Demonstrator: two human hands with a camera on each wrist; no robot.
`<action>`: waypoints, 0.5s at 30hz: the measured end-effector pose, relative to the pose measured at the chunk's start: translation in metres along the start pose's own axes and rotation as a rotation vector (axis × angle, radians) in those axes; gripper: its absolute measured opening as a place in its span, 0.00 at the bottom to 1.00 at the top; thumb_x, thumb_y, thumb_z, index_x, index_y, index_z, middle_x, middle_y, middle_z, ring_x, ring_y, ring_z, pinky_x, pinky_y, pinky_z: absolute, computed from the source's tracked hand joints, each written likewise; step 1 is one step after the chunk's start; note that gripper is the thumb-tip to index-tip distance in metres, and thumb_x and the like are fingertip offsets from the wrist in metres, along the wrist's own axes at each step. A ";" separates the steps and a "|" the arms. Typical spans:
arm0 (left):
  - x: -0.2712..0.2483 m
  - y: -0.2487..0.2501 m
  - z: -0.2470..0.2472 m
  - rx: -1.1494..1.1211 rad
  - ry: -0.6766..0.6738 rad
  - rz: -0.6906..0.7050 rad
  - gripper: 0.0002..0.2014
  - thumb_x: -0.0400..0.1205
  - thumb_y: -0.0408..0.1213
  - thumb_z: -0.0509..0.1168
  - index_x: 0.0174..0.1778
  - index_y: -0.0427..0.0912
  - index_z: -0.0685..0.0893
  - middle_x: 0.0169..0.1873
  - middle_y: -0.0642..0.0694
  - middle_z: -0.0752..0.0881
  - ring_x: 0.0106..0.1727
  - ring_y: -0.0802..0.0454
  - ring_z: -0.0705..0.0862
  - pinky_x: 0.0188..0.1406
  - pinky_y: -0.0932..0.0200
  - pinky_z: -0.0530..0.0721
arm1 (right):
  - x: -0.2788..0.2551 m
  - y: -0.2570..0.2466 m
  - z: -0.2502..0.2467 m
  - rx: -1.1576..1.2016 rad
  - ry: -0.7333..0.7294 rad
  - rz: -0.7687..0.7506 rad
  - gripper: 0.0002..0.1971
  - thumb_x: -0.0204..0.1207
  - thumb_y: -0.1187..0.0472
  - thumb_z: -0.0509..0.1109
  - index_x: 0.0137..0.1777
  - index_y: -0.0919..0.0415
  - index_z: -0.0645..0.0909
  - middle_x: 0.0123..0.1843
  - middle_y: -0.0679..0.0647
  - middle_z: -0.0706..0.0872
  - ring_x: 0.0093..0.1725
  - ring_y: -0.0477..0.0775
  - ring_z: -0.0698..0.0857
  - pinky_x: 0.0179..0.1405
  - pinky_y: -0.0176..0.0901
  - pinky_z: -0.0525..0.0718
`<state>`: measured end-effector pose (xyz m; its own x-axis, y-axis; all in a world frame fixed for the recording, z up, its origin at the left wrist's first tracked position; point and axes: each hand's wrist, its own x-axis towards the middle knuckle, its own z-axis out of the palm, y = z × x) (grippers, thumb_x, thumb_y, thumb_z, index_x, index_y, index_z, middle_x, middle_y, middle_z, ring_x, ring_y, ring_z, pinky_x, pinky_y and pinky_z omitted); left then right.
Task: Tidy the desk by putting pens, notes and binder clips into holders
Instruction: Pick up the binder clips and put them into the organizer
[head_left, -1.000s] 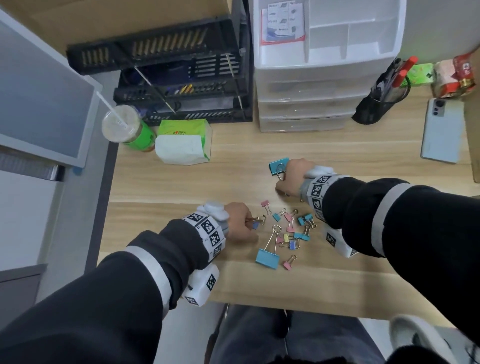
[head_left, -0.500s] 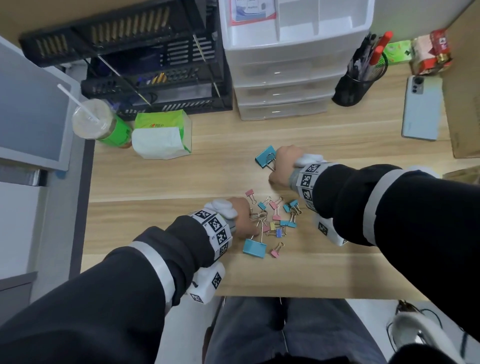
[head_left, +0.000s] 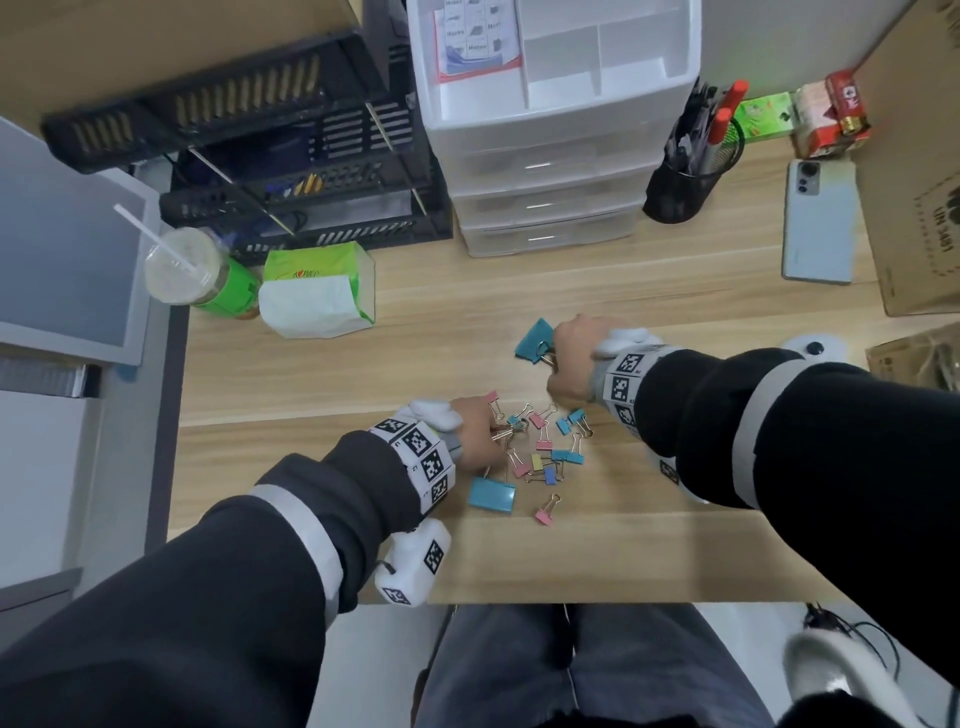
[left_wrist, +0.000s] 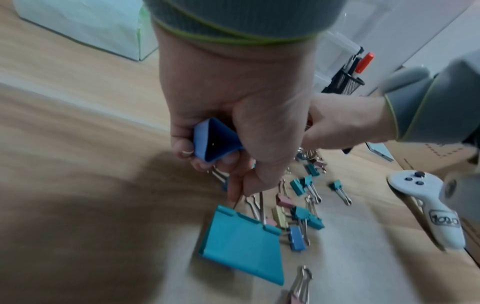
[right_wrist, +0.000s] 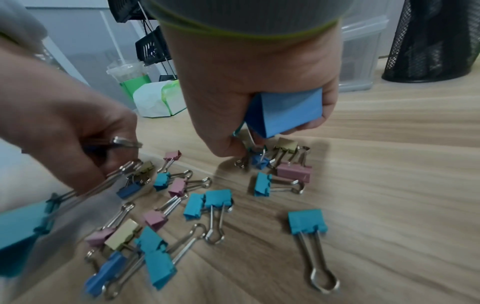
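Several small coloured binder clips (head_left: 550, 449) lie scattered on the wooden desk (head_left: 441, 364) between my hands. My left hand (head_left: 478, 436) keeps a blue clip (left_wrist: 215, 142) in its palm. Its thumb and finger pinch the wire handle of a large teal clip (head_left: 492, 493), whose body (left_wrist: 244, 242) rests on the desk. My right hand (head_left: 571, 364) grips another large blue-teal clip (head_left: 535, 340) in its palm (right_wrist: 288, 111), and its fingertips pinch a small blue clip (right_wrist: 258, 161) at the pile's far edge.
A white drawer unit (head_left: 545, 130) with an open top tray stands at the back, with a black mesh pen holder (head_left: 680, 192) to its right. Black stacked trays (head_left: 291, 171), a tissue pack (head_left: 317, 291) and a drink cup (head_left: 192, 270) are back left. A phone (head_left: 821, 223) lies right.
My left hand has shifted right into the pile and taken the large teal clip's handle. The right hand stays put with its clip. The head view has tilted.
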<state>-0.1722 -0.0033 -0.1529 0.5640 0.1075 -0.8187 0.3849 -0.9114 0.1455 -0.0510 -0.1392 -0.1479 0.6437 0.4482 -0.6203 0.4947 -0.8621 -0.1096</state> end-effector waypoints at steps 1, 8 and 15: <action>0.000 -0.001 -0.003 -0.020 0.006 0.004 0.06 0.76 0.42 0.71 0.38 0.43 0.86 0.27 0.49 0.80 0.29 0.50 0.78 0.27 0.60 0.75 | 0.000 0.000 -0.001 -0.009 -0.001 -0.005 0.05 0.70 0.56 0.70 0.39 0.57 0.81 0.32 0.51 0.87 0.29 0.50 0.86 0.33 0.43 0.89; -0.011 -0.010 -0.041 -0.220 0.054 0.045 0.12 0.77 0.43 0.71 0.41 0.37 0.91 0.27 0.45 0.84 0.26 0.47 0.79 0.22 0.63 0.77 | -0.004 0.006 -0.014 0.126 -0.015 -0.101 0.11 0.81 0.55 0.63 0.40 0.58 0.82 0.35 0.52 0.86 0.31 0.51 0.83 0.29 0.39 0.79; -0.035 -0.011 -0.100 -0.209 0.225 0.234 0.10 0.85 0.39 0.63 0.37 0.43 0.80 0.27 0.51 0.78 0.31 0.49 0.77 0.23 0.63 0.71 | -0.028 0.020 -0.079 0.201 0.003 -0.185 0.13 0.86 0.54 0.61 0.45 0.61 0.82 0.38 0.54 0.85 0.34 0.54 0.80 0.28 0.41 0.71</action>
<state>-0.1233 0.0426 -0.0703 0.7916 0.0114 -0.6110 0.3538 -0.8237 0.4431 -0.0133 -0.1502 -0.0709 0.5550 0.6029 -0.5731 0.4781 -0.7950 -0.3733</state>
